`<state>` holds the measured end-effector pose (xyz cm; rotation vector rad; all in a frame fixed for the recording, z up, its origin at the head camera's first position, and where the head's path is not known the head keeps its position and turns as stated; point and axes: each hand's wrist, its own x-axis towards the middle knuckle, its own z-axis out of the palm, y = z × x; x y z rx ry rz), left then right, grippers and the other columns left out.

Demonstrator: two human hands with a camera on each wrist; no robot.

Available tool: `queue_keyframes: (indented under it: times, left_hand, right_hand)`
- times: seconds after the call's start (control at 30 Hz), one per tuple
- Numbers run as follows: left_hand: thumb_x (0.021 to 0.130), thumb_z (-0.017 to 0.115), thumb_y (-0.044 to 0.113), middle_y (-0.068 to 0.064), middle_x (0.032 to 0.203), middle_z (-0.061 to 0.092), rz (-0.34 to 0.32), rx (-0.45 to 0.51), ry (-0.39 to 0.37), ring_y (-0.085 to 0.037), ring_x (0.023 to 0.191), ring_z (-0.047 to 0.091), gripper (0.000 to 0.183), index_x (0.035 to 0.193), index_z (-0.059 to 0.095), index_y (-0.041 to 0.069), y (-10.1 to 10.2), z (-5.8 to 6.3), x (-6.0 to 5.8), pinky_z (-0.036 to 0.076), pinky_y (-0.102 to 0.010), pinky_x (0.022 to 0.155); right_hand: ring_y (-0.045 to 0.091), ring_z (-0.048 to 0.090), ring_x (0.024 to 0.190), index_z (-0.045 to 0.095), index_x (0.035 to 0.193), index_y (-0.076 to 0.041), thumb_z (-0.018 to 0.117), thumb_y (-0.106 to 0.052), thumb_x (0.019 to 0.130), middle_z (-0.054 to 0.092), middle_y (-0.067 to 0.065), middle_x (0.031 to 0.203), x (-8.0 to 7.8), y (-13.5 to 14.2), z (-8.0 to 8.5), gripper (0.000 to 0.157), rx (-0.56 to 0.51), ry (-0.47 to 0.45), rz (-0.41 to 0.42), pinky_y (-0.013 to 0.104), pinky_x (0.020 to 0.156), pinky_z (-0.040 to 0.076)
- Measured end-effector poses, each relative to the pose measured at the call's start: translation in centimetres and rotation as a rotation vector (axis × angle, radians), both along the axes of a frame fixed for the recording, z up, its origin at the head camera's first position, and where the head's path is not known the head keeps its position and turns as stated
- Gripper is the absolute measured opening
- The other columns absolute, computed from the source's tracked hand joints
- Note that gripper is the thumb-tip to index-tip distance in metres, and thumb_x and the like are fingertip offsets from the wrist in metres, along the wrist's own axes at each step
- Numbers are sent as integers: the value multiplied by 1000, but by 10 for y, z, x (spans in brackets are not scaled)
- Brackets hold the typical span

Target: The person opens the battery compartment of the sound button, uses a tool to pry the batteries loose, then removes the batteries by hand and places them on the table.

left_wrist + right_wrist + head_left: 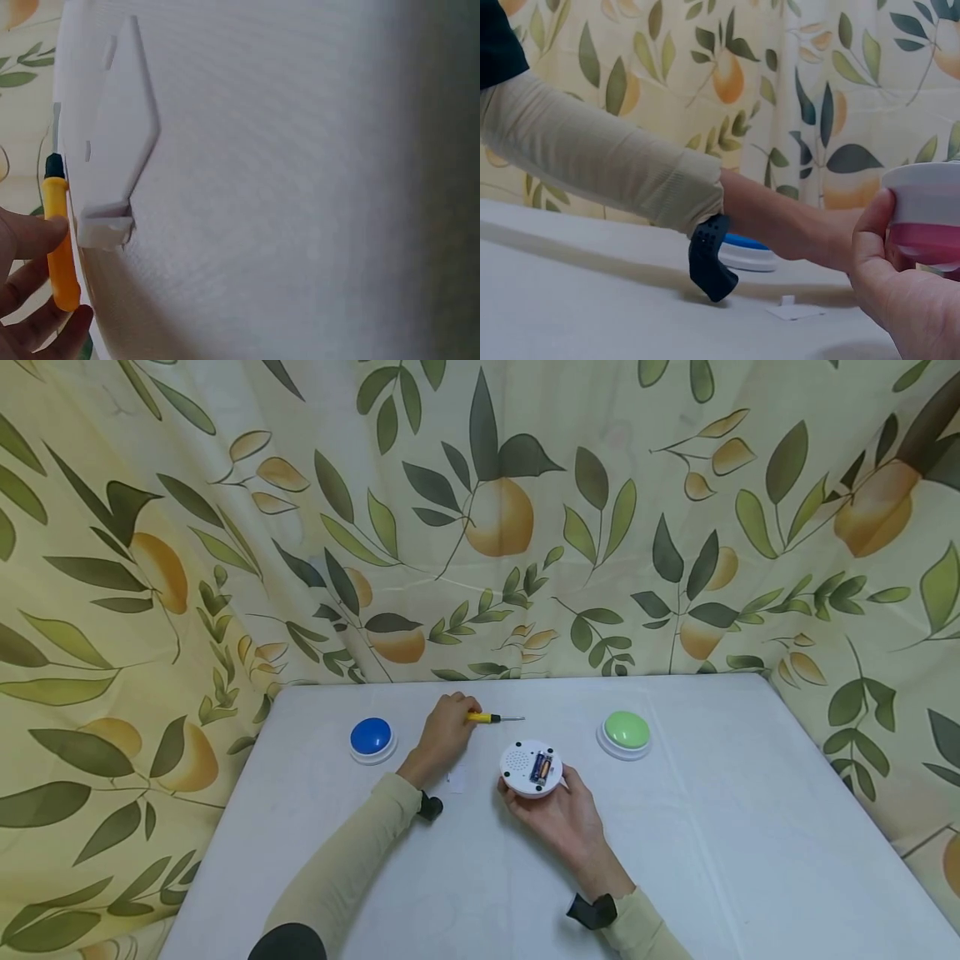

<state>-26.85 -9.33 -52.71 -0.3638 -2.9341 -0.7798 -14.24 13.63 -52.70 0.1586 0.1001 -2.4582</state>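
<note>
Nearest me, my right hand (558, 818) cups a round white-and-pink device (517, 783) over the white table (750, 827), fingers curled round its side, its underside turned up with batteries (541, 768) showing in the open slot. Just beyond my left wrist a flat white piece (455, 779) lies on the cloth. Farther out sit a blue button (371, 737) on the left and a green button (627, 730) on the right. Between them, my left hand (447, 727) pinches a yellow screwdriver (482, 717); whether its shaft touches the table, I can't tell. Behind hangs a leafy, fruit-printed curtain (600, 618).
</note>
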Motion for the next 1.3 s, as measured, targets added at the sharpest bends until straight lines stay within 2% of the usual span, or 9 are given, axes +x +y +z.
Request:
queue_keyframes:
  times: [0.17,0.33,0.6,0.83,1.0,1.17,1.3]
  left_hand:
    - [100,69,12,-2,114,67,-9,-30,21,-20,105,58,16,115,72,16,-1,-1,0,55,-37,94]
    - [102,66,13,-2,117,67,1,-111,16,-19,104,58,17,117,71,18,0,-2,0,55,-37,95]
    - [104,63,15,-3,120,67,-25,-203,21,-22,107,61,20,123,69,18,1,3,3,55,-39,95]
    - [105,61,17,-5,123,67,-40,-260,11,-24,111,62,24,128,67,17,1,5,5,56,-41,96]
    - [103,63,15,-5,126,67,-29,-272,10,-25,115,62,28,131,65,17,-1,6,6,56,-43,98]
    - [103,63,17,-4,127,66,-10,-279,12,-25,117,60,30,133,64,18,-2,10,8,53,-44,101]
    - [104,62,21,-4,128,66,-4,-295,36,-25,117,60,29,133,65,19,-1,14,11,53,-44,101]
  right_hand:
    - [28,12,156,7,166,-39,27,-53,111,22,14,164,0,-1,1,60,5,-8,4,41,116,41]
    - [31,21,151,10,166,-37,25,-54,111,16,11,167,0,-1,2,59,14,-3,9,40,114,42]
    - [30,17,154,8,166,-39,27,-53,111,22,13,164,0,-1,0,59,17,0,9,40,116,41]
    - [33,24,150,10,165,-39,27,-52,111,21,13,165,0,-1,-2,59,39,1,3,40,116,41]
    - [32,19,153,12,165,-38,27,-54,111,18,12,167,0,-1,-3,58,42,-10,0,41,114,42]
    - [28,3,159,11,165,-38,26,-54,111,17,12,167,0,-1,-3,58,31,-7,5,41,114,42]
    - [29,4,159,10,165,-38,26,-53,111,16,13,167,0,-1,-3,58,39,13,19,42,112,43]
